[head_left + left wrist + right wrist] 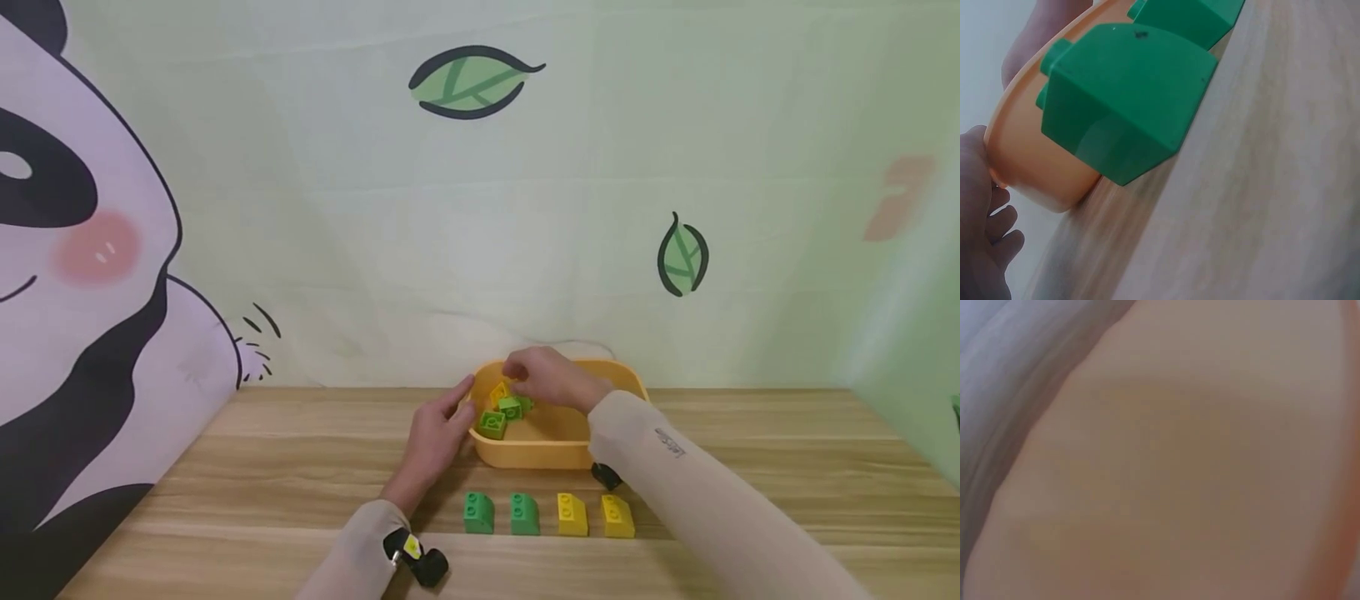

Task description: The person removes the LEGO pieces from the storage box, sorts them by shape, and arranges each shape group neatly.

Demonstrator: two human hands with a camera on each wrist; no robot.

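Observation:
My left hand (438, 429) rests against the left end of the orange tub (532, 454), thumb and forefinger at its rim; the left wrist view shows its other fingers loosely bent outside the wall. Reaching over the tub, my right hand (551, 379) has its fingers bent down at the bricks inside, and I cannot tell whether they hold one. Beside those fingertips lie a yellow brick (498, 394) and a light green brick (510, 407). Another light green brick (492, 425) sits nearer the front left corner. The right wrist view is blurred, mostly the tub's inside (1179, 469).
In front of the tub stand a green sloped brick (477, 512), a second green sloped brick (524, 513), a yellow sloped brick (572, 514) and another yellow sloped brick (618, 516), spaced in a row on the wooden table (300, 467). A printed cloth (360, 208) hangs behind.

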